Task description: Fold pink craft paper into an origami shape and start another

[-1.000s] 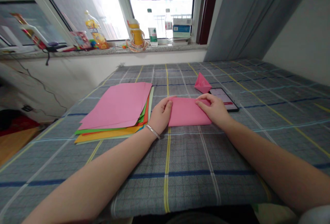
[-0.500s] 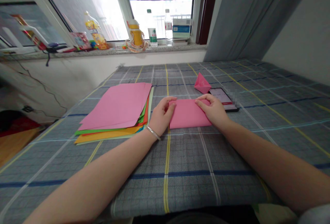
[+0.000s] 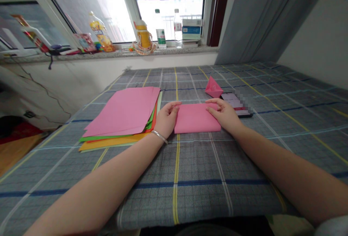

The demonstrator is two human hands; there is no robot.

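Observation:
A folded pink paper (image 3: 198,119) lies as a flat rectangle on the plaid cloth in front of me. My left hand (image 3: 168,117), with a silver bangle at the wrist, pinches its left edge near the upper corner. At its upper right, my right hand (image 3: 223,113) grips the paper with the thumb on top and the fingers at the far edge. Just beyond the right hand, a pink folded paper shape (image 3: 213,88) with pointed sides stands beside a phone (image 3: 233,102), whose screen is lit and partly blurred out.
Left of my hands sits a stack of coloured paper (image 3: 122,111), pink on top. The plaid cloth (image 3: 201,163) covers the table. Along the windowsill (image 3: 119,53) stand a juice bottle (image 3: 101,33), a yellow cup (image 3: 143,36), clear bottles and boxes (image 3: 191,31).
The folded paper has shifted slightly left. My left hand has moved a little left with it, and my right hand now covers less of its right end.

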